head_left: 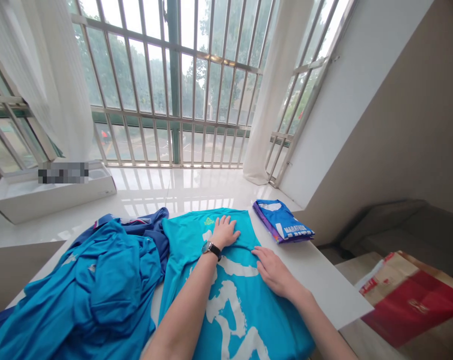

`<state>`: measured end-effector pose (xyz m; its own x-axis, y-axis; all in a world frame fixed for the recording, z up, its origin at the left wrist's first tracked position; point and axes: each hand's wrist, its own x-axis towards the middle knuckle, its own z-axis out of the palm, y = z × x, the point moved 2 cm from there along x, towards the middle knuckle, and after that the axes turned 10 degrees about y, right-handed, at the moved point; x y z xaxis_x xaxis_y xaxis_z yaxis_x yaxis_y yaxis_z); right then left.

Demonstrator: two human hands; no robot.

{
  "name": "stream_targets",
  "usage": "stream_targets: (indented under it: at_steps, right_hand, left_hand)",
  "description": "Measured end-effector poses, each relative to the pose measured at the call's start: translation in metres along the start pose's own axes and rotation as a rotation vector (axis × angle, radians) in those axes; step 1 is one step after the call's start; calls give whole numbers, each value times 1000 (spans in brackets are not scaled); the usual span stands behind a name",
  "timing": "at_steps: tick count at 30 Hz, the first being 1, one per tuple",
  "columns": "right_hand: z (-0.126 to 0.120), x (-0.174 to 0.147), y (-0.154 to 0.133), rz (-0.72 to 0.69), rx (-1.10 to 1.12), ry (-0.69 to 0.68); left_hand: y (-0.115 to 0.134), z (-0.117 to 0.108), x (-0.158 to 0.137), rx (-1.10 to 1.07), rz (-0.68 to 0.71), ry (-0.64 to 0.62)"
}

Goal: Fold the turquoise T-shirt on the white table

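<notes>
A turquoise T-shirt (232, 272) with large white brush-stroke lettering and a small yellow-green logo is spread out in front of me. My left hand (225, 232), with a black-strapped watch (210, 248) on the wrist, lies on its upper part, fingers spread and holding nothing. Along the shirt's right edge rests my right hand (273, 270), its fingers stretched out on the fabric; the thumb is not visible. To the left is a crumpled heap of blue shirts (110, 285), with darker navy cloth (151, 227) behind it. A small stack of folded shirts (284, 220) sits to the right, the top one blue and printed "MARATHON".
The white tabletop (324, 280) adjoins a glossy windowsill (181, 185). An open white box (57, 192) stands at the left. Beyond are a barred window and white curtains (266, 100). A red and brown paper bag (417, 300) is lower right, beyond the table's edge.
</notes>
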<state>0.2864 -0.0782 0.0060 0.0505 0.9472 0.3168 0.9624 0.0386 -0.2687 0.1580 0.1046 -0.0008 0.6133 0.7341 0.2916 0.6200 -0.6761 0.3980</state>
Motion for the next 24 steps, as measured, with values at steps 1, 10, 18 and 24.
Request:
stream_targets:
  at_steps: [1, 10, 18, 24]
  right_hand:
    - [0, 15, 0, -4, 11, 44]
    - [57, 137, -25, 220, -140, 42]
    - [67, 132, -25, 265, -222, -133]
    - [61, 135, -8, 230, -235, -135]
  left_hand:
    - [-2, -1, 0, -13, -15, 10]
    - [-22, -22, 20, -186, -155, 158]
    - [-16, -9, 10, -153, -146, 241]
    - [3, 3, 14, -23, -126, 259]
